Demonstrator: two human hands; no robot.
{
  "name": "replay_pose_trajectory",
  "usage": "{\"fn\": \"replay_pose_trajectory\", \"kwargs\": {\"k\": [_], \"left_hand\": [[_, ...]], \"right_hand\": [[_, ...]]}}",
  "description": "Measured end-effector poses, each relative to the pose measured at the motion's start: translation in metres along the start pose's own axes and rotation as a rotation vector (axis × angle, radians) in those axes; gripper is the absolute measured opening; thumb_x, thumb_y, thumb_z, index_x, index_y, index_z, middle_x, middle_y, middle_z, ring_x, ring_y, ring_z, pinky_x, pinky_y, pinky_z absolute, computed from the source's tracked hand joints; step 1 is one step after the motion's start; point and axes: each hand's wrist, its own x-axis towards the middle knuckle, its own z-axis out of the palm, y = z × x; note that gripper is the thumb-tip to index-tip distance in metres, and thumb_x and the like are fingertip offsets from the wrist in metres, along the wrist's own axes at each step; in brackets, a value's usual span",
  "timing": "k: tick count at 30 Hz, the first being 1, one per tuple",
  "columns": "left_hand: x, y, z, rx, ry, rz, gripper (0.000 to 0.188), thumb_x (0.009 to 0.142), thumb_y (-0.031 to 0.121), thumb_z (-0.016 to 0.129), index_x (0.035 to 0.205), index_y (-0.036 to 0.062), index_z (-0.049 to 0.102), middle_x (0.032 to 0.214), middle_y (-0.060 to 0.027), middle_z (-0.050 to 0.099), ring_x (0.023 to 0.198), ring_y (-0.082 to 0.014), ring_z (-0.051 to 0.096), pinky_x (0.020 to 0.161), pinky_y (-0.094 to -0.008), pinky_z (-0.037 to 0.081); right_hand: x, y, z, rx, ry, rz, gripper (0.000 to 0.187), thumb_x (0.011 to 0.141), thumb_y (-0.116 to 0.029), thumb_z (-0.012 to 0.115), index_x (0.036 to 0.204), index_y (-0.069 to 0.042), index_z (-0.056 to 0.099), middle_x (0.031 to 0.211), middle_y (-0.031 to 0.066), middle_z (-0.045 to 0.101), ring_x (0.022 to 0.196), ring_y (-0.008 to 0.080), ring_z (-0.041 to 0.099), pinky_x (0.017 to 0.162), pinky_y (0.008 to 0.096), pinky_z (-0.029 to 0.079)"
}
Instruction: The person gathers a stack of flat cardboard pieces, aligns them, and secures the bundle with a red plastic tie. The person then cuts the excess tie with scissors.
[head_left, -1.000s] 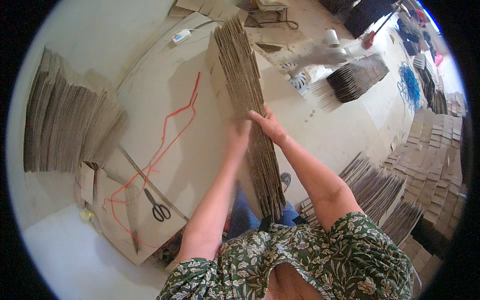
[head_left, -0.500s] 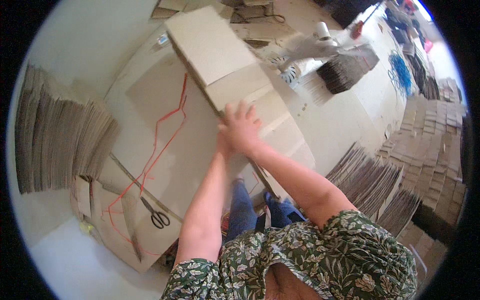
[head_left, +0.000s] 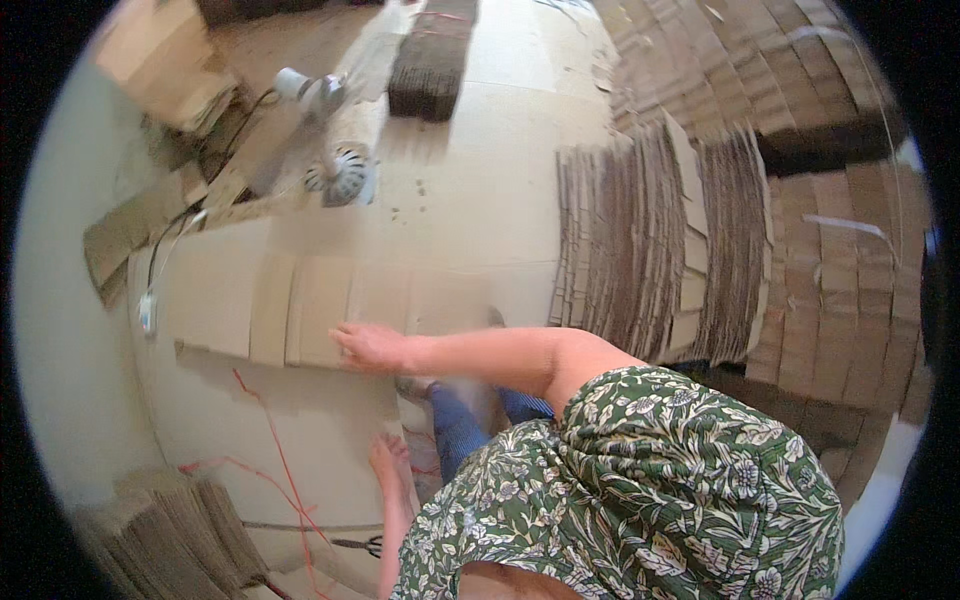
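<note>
A long flattened cardboard box (head_left: 322,305) lies crosswise on pale board, its creased panels running left. My right hand (head_left: 372,348) is at its near edge, fingers curled and closed on the cardboard; blur softens their outline. Lower down, my left hand (head_left: 390,458) is off the box, fingers apart and holding nothing. Red twine (head_left: 285,465) trails across the board left of that hand. Black-handled scissors (head_left: 368,545) lie near my left forearm, partly cut off from sight by it.
Dense rows of upright cardboard pieces (head_left: 640,240) stand at the right, with more stacked cardboard (head_left: 830,280) beyond. Another pile (head_left: 185,540) sits at the lower left. A small fan (head_left: 345,175), a dark cardboard bundle (head_left: 425,85) and a white power strip (head_left: 148,314) are farther off.
My view has swung right, so the box now lies crosswise. My hands, together on it before, have parted; the left has come off toward me, and the right has stayed at its edge.
</note>
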Motion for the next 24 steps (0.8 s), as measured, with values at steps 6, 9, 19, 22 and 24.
{"fn": "replay_pose_trajectory", "kwargs": {"k": [6,9,19,22,24], "left_hand": [[-0.090,0.001,0.111,0.295,-0.065,-0.004,0.032,0.099,0.029,0.050,0.112,0.0002,0.054,0.097,-0.0115,0.064,0.078,-0.0175,0.063,0.059,-0.0243,0.050],[-0.102,0.015,0.148,0.348,-0.082,0.112,0.033,0.099,0.030,0.050,0.113,0.0005,0.055,0.099,-0.0117,0.064,0.077,-0.0162,0.063,0.060,-0.0240,0.050],[-0.050,-0.036,0.191,0.660,-0.308,0.115,0.031,0.098,0.028,0.053,0.112,0.0003,0.058,0.092,-0.0132,0.068,0.067,-0.0158,0.063,0.062,-0.0299,0.053],[-0.021,-0.057,0.206,0.490,-0.364,0.003,0.032,0.096,0.025,0.055,0.117,0.0002,0.055,0.099,-0.0153,0.066,0.074,-0.0198,0.066,0.066,-0.0327,0.055],[-0.009,-0.053,0.229,0.414,-0.425,-0.116,0.034,0.096,0.023,0.056,0.120,0.0002,0.052,0.103,-0.0163,0.065,0.078,-0.0215,0.067,0.067,-0.0326,0.056]], "right_hand": [[-0.205,0.072,-0.083,0.160,0.068,0.195,0.047,0.088,-0.028,0.060,0.127,-0.004,0.050,0.103,0.0243,0.064,0.096,0.0423,0.060,0.081,0.0492,0.049],[-0.277,0.122,-0.061,0.235,0.133,0.313,0.047,0.088,-0.030,0.060,0.125,-0.003,0.053,0.102,0.0248,0.064,0.095,0.0421,0.061,0.083,0.0485,0.049],[-0.427,0.227,-0.178,0.483,0.494,0.638,0.044,0.090,-0.034,0.056,0.120,-0.003,0.059,0.113,0.0256,0.062,0.108,0.0408,0.057,0.094,0.0439,0.045],[-0.480,0.257,-0.193,0.443,0.731,0.707,0.040,0.090,-0.032,0.055,0.116,-0.002,0.062,0.109,0.0253,0.063,0.105,0.0409,0.059,0.092,0.0436,0.047],[-0.509,0.271,-0.201,0.373,0.837,0.760,0.038,0.090,-0.031,0.055,0.112,-0.001,0.063,0.107,0.0252,0.063,0.103,0.0403,0.060,0.089,0.0431,0.048]]}}
